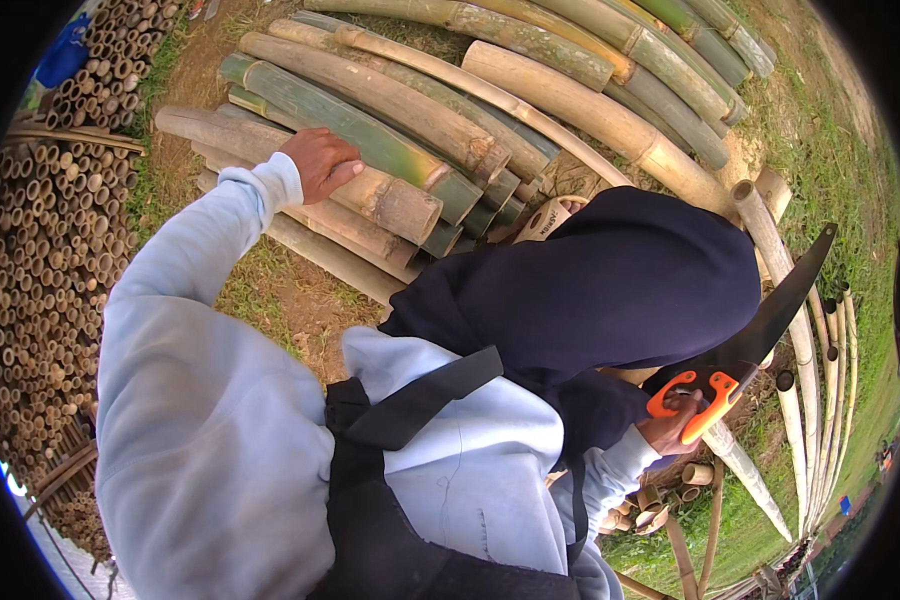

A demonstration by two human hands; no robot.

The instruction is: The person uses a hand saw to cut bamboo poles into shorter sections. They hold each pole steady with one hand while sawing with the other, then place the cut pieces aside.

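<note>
My left hand (322, 165) presses on a tan bamboo pole (395, 200) near its cut end, at the edge of a stack. Its thumb lies on top and its fingers curl down over the far side, their tips hidden. Down at the right, my right hand (672, 425) is closed round the orange handle of a handsaw (770, 315). The saw's dark blade points up and to the right, away from the stack, beside a pale pole. My bent leg in dark trousers (610, 275) lies between the two hands and hides part of the bamboo.
Green and tan bamboo poles (555, 110) fill the far side. A pale sandal (548, 218) shows beside my knee. Long thin poles (825, 400) and bamboo offcuts (690, 490) lie on the right. At the left stands a big stack of cut bamboo (45, 300), with something blue (63, 52) behind.
</note>
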